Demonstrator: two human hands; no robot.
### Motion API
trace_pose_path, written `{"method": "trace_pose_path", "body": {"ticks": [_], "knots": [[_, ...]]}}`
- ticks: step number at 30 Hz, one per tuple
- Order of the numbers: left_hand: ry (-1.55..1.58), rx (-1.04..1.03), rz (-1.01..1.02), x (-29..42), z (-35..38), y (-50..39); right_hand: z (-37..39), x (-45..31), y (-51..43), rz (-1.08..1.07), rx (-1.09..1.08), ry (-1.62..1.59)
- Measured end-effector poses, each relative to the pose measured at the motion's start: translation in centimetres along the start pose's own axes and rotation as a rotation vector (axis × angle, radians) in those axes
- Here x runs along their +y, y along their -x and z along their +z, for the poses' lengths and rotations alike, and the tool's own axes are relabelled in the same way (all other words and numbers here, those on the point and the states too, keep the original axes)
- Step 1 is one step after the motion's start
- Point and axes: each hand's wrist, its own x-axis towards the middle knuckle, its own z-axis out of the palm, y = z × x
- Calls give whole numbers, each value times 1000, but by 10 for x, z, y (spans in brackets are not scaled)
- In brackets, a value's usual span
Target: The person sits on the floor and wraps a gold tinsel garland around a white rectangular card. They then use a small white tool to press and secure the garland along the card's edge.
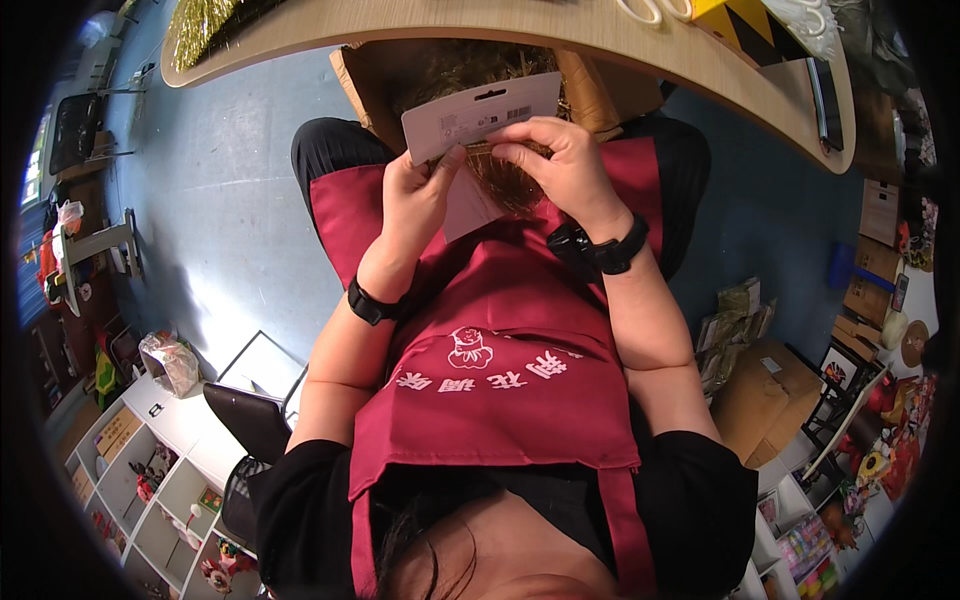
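Note:
A white cardboard hang-tab header card [480, 112], with a slot and printed writing and a barcode, is held up over the lap. My left hand [420, 195] grips its lower left corner between thumb and fingers. At the card's lower edge, my right hand [566, 169] pinches with thumb and index finger at the top of a gold-brown tinsel fringe [510, 184]; the exact contact is partly hidden. The fringe hangs below the card. Another white panel [469, 206] hangs beneath my left hand; whether it joins the card cannot be seen.
Between the knees stands an open cardboard box [356, 86] holding dark gold tinsel. Across the front runs a wooden tabletop [450, 16], bearing gold tinsel [199, 30], white-handled scissors [641, 10] and a yellow-black box [739, 26]. A black chair [247, 420] is behind on the left.

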Motion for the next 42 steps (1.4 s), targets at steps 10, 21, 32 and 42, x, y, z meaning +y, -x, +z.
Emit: {"method": "trace_pose_path", "body": {"ticks": [10, 21, 32, 42], "knots": [[-147, -40, 76, 0, -4, 1, 7, 3, 3, 201, 64, 27], [-110, -25, 74, 9, -17, 6, -18, 19, 1, 266, 133, 207], [53, 14, -78, 12, -27, 3, -50, 37, 6, 137, 25, 163], [79, -4, -104, 13, -26, 2, -52, 45, 9, 150, -58, -16]]}}
